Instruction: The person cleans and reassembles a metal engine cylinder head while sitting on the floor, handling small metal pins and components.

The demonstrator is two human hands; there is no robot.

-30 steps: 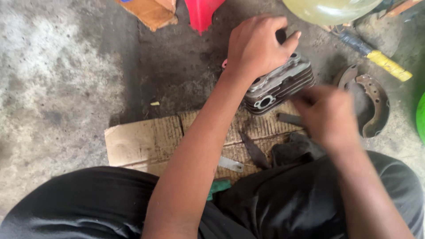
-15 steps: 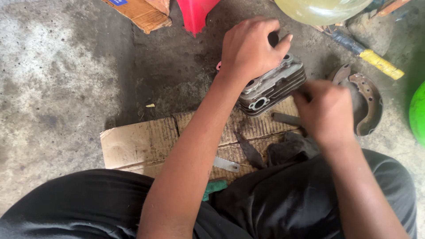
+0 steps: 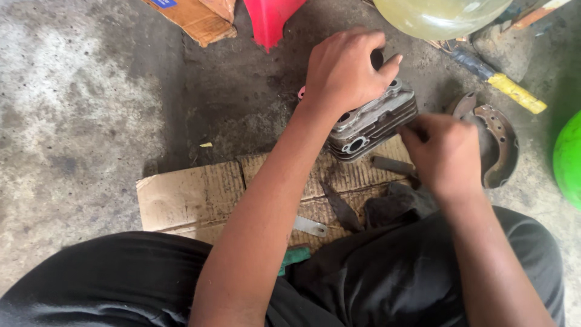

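Note:
A grey finned metal engine cylinder head point(image 3: 372, 124) rests on a flattened piece of cardboard point(image 3: 193, 194) on the concrete floor. My left hand point(image 3: 345, 69) grips its top from above. My right hand point(image 3: 445, 151) is closed at the head's right side, fingers pinched on something small that I cannot make out. A thin metal strip point(image 3: 310, 226) and a dark flat blade point(image 3: 342, 209) lie on the cardboard below the head.
Curved brake shoes point(image 3: 499, 145) lie right of the head. A yellow-handled tool point(image 3: 505, 85), a pale yellowish container point(image 3: 442, 15), a red plastic object point(image 3: 269, 18), a cardboard box point(image 3: 193, 15) and a green object point(image 3: 569, 160) ring the spot. My dark trousers point(image 3: 393, 272) fill the bottom.
My right hand has shifted up and left against the head's right side. My left hand stays gripped on top; the view has moved slightly.

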